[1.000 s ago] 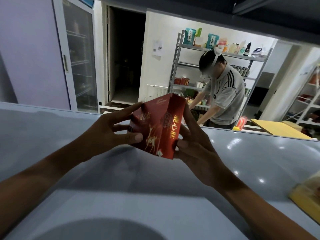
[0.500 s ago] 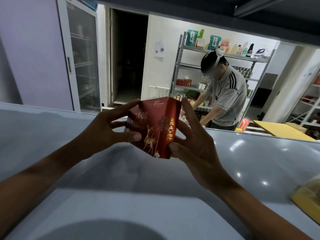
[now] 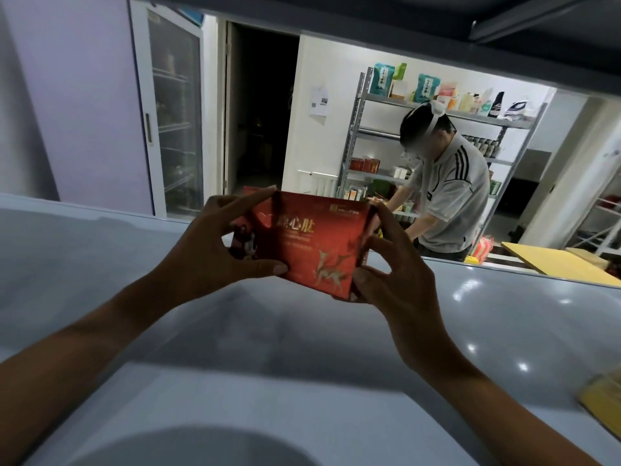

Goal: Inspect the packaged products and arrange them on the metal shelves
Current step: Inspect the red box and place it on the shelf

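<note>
At the far left stands a glass-door cabinet (image 3: pixel 174 122), its shelves dim behind the pane, with a dark doorway (image 3: pixel 262 119) next to it. Below them a pale glossy metal shelf (image 3: pixel 100 264) fills the lower frame, and both forearms reach out over it.

The left hand (image 3: pixel 215 250) grips the left end of a red box (image 3: pixel 312 243): its thumb lies along the box's lower edge and its fingers curl over the top left corner. The box (gold lettering and a gold deer on the broad face) is held up off the shelf, above its middle, with that face turned toward the camera. The right hand (image 3: pixel 393 267) pinches the box's right end, fingers over the top corner and thumb at the lower corner.

Beyond the shelf's far edge a second person (image 3: pixel 447 196) in a grey striped shirt bends at a metal rack (image 3: pixel 363 129) stocked with packets and bottles. At the shelf's right edge lies a yellow package (image 3: pixel 601 401), blurred and partly cut off.
</note>
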